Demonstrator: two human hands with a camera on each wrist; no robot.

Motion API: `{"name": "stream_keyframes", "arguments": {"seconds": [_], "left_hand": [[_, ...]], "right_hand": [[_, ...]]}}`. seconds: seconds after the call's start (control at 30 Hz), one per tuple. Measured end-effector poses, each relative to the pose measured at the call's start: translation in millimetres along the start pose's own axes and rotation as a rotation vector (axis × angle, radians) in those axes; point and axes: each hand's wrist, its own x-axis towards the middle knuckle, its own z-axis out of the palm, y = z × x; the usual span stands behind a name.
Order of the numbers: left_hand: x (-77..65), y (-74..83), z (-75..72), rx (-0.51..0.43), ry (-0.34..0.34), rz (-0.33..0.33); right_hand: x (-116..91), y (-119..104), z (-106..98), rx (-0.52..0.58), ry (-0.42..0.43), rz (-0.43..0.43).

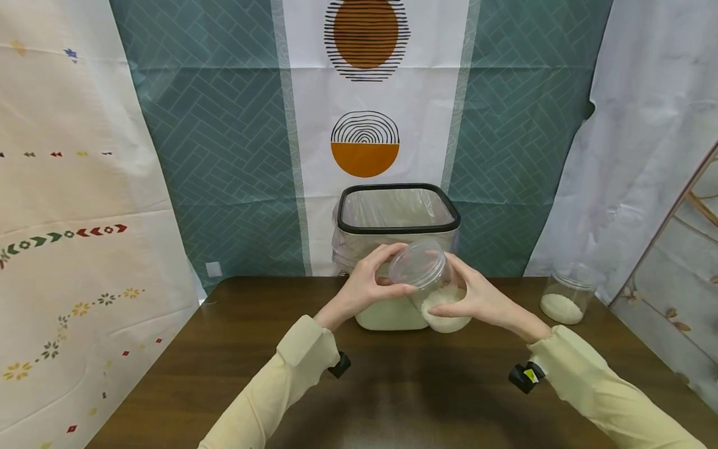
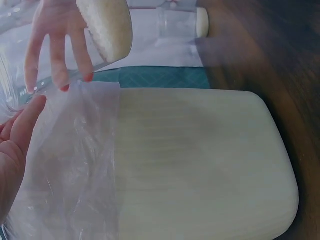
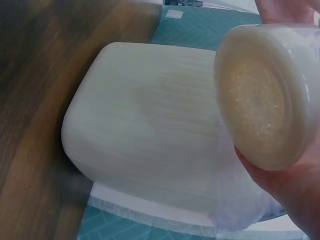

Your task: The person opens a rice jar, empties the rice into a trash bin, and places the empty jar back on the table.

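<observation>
A clear jar (image 1: 419, 265) with white rice-like grains (image 1: 447, 294) in its bottom is held up between both hands, its top tilted to the left. My left hand (image 1: 370, 284) grips the jar's ridged upper end between thumb and fingers. Lower down, my right hand (image 1: 473, 292) holds the jar's side, thumb in front near the grains. The jar's base (image 3: 257, 100) faces the right wrist camera. Through the clear wall, the left wrist view shows the right hand's fingers (image 2: 57, 55) spread along the jar. Behind stands a cream bin (image 1: 387, 317), partly hidden by the jar and hands.
The bin has a black rim (image 1: 399, 229) and a clear plastic liner (image 2: 75, 160) folded over its outside. Another clear jar (image 1: 573, 288) with white grains stands at the back right of the brown wooden table (image 1: 252, 337). Patterned curtains (image 1: 224, 156) hang behind.
</observation>
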Motion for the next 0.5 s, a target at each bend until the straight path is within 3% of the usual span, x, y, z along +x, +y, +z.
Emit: {"name": "stream_keyframes", "arguments": {"seconds": [0.13,0.33,0.5], "left_hand": [[-1.0,9.9,-1.4,-0.047,-0.025,-0.011],[-1.5,-9.3,-6.5,-0.035,-0.045,-0.051],[-1.3,-16.1,-8.8,-0.017,-0.06,-0.018]], "right_hand": [[-0.1,0.2,0.3,-0.024,0.018,0.004],[-1.2,-2.6,0.8,-0.093,0.017,0.05],[-2.7,-2.6,2.6,-0.143,0.008,0.067]]}}
